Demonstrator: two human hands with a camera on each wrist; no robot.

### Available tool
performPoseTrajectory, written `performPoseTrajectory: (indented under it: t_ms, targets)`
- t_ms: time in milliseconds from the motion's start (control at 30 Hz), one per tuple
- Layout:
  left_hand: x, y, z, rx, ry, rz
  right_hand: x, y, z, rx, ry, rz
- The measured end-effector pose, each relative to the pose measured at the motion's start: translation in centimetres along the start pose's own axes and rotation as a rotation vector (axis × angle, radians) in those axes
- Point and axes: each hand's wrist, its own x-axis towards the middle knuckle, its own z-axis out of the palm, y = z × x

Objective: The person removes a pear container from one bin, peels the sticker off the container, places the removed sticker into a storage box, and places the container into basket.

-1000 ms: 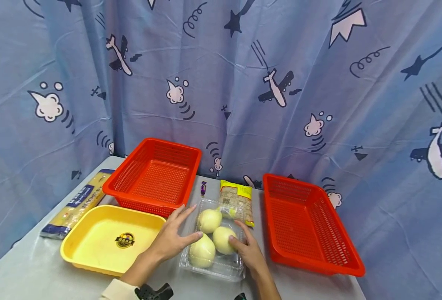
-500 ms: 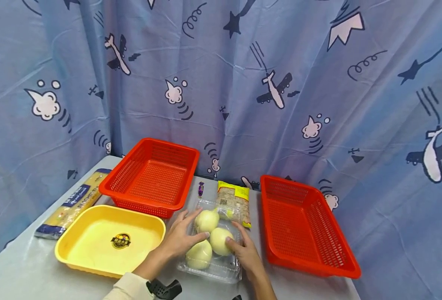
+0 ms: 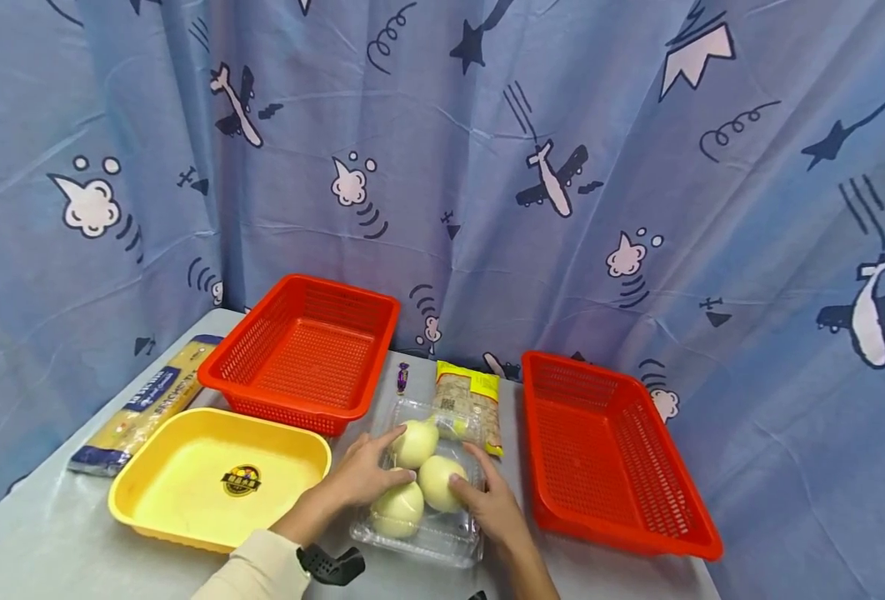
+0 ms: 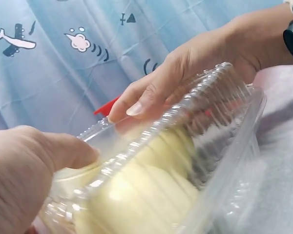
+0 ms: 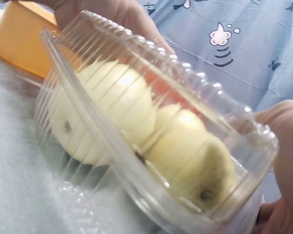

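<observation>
We cannot read the print on the long pasta packet [image 3: 142, 406] or the yellow-topped bag [image 3: 472, 403], and the small purple thing [image 3: 402, 377] is too small to identify. In the left wrist view the left hand [image 4: 24, 178] is cut off by the edge and the clear box [image 4: 185, 161] is blurred. Our right hand [image 5: 283, 165] is cropped in the right wrist view.

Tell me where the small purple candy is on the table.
In the head view, the purple candy lies near the back of the table, between the left red basket and the yellow-labelled packet.
</observation>
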Motion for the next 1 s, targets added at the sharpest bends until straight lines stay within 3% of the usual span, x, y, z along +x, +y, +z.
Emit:
performPoseTrajectory:
  t_ms: [167,333,567,800,1000]
  targets:
    - [0.5,0.5,-0.9,0.028,-0.072,-0.021,0.0,-0.4,-0.3,-0.126,0.015,0.000]
    - [0.7,1.4,-1.8,0.038,-0.141,-0.035,-0.3,-1.3,-0.6,-0.150,0.015,0.000]
    - [1.1,2.9,-3.9,0.036,-0.177,0.026,-0.8,-3.9,-1.3,-0.231,0.047,-0.017]
    - [1.2,4.5,-6.6,-0.103,-0.281,0.000,-1.1,-7.2,-2.3,-0.188,-0.018,0.012]
    - [1.7,6.0,-8.9,-0.136,-0.290,-0.050,-0.8,-10.3,-3.0,-0.100,-0.106,0.059]
